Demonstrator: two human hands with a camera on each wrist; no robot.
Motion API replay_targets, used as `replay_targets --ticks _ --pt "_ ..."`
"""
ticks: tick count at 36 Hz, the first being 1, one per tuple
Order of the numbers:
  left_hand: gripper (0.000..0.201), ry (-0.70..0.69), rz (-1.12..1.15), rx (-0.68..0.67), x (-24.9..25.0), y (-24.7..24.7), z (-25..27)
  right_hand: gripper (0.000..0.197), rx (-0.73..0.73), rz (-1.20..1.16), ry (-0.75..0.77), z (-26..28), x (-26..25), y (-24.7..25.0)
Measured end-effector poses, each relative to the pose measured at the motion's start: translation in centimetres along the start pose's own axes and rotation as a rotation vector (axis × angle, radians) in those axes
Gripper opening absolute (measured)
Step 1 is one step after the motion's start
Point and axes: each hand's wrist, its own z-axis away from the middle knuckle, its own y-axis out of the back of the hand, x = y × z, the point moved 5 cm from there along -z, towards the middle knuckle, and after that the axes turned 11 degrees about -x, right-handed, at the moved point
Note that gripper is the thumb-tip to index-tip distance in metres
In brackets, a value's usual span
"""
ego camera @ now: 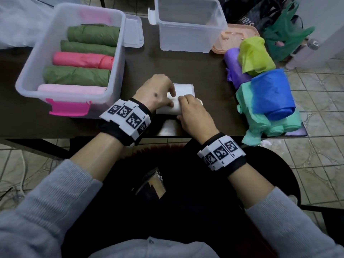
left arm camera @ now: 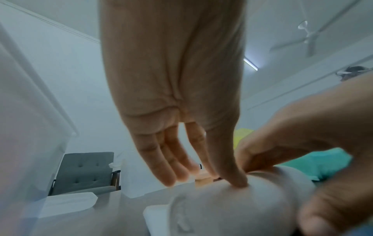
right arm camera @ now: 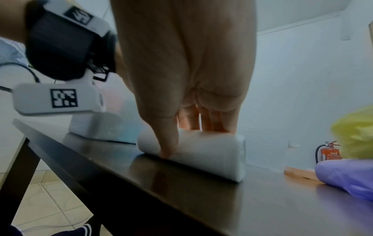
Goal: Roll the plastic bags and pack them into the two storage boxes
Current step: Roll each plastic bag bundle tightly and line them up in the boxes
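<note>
White plastic bag (ego camera: 183, 90) lies near the front edge of the dark table (ego camera: 186, 71), half rolled: its near part is a tight white roll (right arm camera: 203, 153) and its flat, unrolled part stretches away from me toward the empty box (ego camera: 189, 25). I have both hands on the roll. My left hand (ego camera: 155, 92) sits on its left end with the fingers (left arm camera: 171, 161) held straight and close together, pressing down on the roll, the thumb tip dug into its top. My right hand (ego camera: 193, 116) covers the right part of the roll; its thumb (right arm camera: 167, 135) comes down the near side to the tabletop and the other fingers curl over the top, so the roll is pinched between them.

To the left, the clear box with pink latches (ego camera: 68, 107) stands on the table, well apart from the roll. It holds five rolled bags lying side by side: two green ones at the back (ego camera: 91, 40), a red-pink one (ego camera: 81, 59), another green one (ego camera: 76, 76) and a pale pink one (ego camera: 72, 89) nearest me. A clear lid (ego camera: 134, 32) lies just behind this box.

On the right side of the table a heap of loose bags waits: purple (ego camera: 232, 62), yellow-green (ego camera: 255, 54), blue (ego camera: 271, 94) and mint green (ego camera: 260, 123), the mint one hanging over the table edge. A peach lid (ego camera: 234, 36) lies flat behind the heap, beside the empty box.
</note>
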Motion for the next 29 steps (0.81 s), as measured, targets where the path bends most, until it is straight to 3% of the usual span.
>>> replay_targets --ticks 3,9,15,25,29 --pt "0.035 0.017 -0.016 0.002 0.1 -0.3 0.2 0.036 -0.046 0.007 -0.020 -1.0 0.4 0.0" --pt "0.063 0.012 -0.144 -0.035 0.1 -1.3 0.2 0.050 -0.179 -0.001 -0.030 -2.6 0.8 0.6" --pt "0.051 0.013 -0.155 -0.048 0.0 -0.8 0.3 0.050 -0.235 0.028 -0.042 -3.0 1.0 1.1" --pt "0.048 0.094 -0.083 -0.250 -0.2 -1.4 1.1 0.043 -0.432 -0.105 0.046 -2.2 1.5 1.1" --pt "0.047 0.092 -0.055 -0.295 0.0 -1.4 1.1 0.053 -0.463 -0.121 0.038 -2.2 2.2 1.3"
